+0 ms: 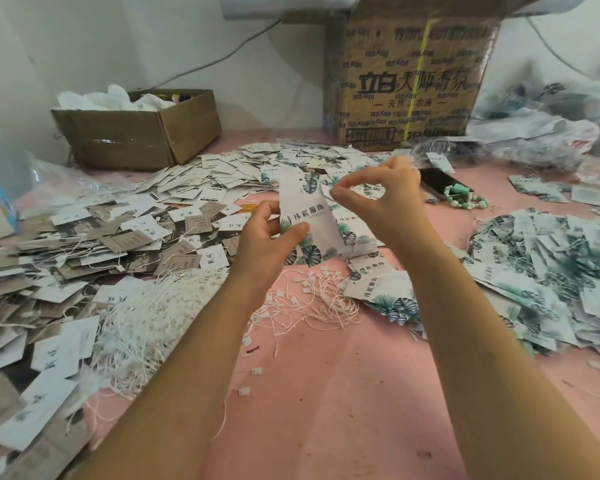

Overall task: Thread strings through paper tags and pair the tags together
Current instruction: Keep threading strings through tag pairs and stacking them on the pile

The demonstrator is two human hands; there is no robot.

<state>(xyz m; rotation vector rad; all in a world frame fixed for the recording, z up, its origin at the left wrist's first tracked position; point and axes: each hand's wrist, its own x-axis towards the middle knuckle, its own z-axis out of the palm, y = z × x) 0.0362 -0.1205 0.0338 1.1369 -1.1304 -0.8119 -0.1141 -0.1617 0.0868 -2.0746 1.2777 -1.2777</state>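
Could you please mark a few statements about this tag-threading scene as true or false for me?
1. The left hand holds a leaf-printed tag. True.
2. The right hand lies flat, fingers spread. False: it is raised, with thumb and forefinger pinched together beside the tag's top.
3. A green bead bracelet lies by the phone. True.
4. The loose white strings are heaped in a box. False: they lie on the pink table, left of the left forearm.
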